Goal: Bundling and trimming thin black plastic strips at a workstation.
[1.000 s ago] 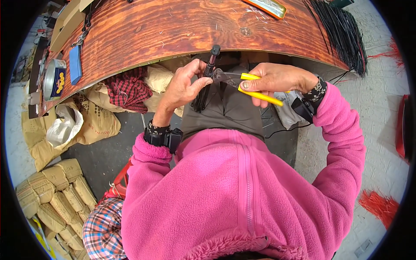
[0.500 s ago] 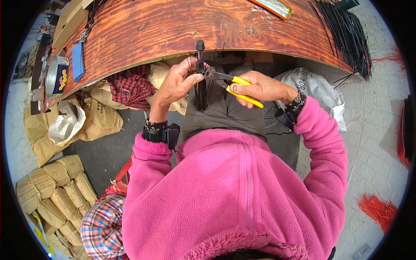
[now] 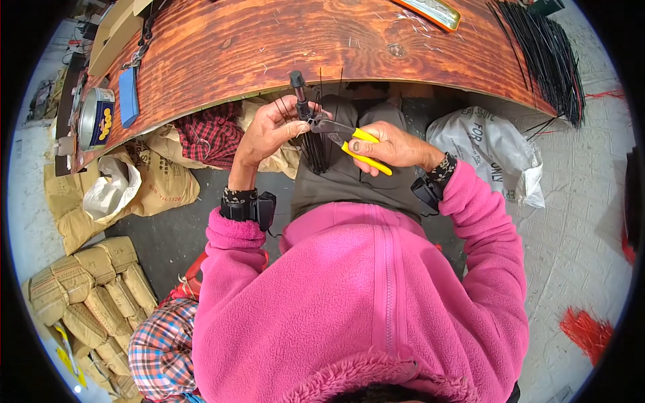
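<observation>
Reddish-brown wood-grained worktop bows across the top of your view, a bundle of thin black strands at its right end. Over your lap, your left hand has its fingers narrowed around a slim black capped rod. Your right hand's fingers grip dark metal yellow-handled pliers, their tip beside your left thumb

Plier grips – smooth plastic; tabletop – glossy grained wood
</observation>
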Demonstrator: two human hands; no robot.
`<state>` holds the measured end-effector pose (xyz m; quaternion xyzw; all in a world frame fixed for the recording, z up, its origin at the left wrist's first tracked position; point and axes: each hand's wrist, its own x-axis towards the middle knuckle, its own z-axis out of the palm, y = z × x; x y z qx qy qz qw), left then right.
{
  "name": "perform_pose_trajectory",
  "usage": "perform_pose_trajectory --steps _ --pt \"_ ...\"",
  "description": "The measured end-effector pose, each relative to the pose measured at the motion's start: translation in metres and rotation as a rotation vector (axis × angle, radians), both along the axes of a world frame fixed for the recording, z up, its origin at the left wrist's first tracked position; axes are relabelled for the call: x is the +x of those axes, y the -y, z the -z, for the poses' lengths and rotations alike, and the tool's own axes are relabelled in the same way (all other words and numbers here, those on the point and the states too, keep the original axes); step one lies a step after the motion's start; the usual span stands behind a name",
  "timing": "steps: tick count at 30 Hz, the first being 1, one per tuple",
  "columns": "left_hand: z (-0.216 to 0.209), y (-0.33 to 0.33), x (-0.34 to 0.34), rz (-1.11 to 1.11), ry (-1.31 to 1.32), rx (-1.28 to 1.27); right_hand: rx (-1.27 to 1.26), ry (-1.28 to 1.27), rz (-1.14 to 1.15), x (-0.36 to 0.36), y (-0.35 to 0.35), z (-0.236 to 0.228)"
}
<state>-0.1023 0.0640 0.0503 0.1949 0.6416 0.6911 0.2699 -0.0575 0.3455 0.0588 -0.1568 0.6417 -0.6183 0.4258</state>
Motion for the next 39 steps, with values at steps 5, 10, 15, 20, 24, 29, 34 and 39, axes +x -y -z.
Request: perform_pose_trajectory --steps 5,10,15,20,24,29,34,39 --pt "-0.006 0.001 0.003 -0.012 -0.050 0.071 0.013 -0.037 -0.007 0.002 0.005 -0.001" --pt "-0.018 0.008 0.004 -0.006 0.009 0.147 0.018 -0.065 0.002 0.004 0.015 -0.002" --pt "-0.042 0.002 0.008 -0.091 -0.319 -0.257 0.025 -0.086 0.032 0.006 0.024 0.003" --pt "-0.053 0.002 0.009 -0.078 -0.394 -0.348 0.002 -0.125 0.074 0.011 0.036 0.015" --pt "-0.051 0.004 0.008 -0.069 -0.286 -0.244 0.004 -0.189 0.087 0.008 0.044 0.028" --pt "-0.036 0.007 0.002 -0.044 -0.191 -0.089 -0.057 -0.298 0.145 0.002 0.054 0.054" --pt "-0.034 0.004 -0.002 0.031 -0.260 -0.155 -0.119 -0.282 0.208 0.000 0.065 0.071" --pt "-0.029 0.007 -0.003 -0.015 -0.169 -0.122 -0.031 -0.210 0.233 0.004 0.058 0.051"
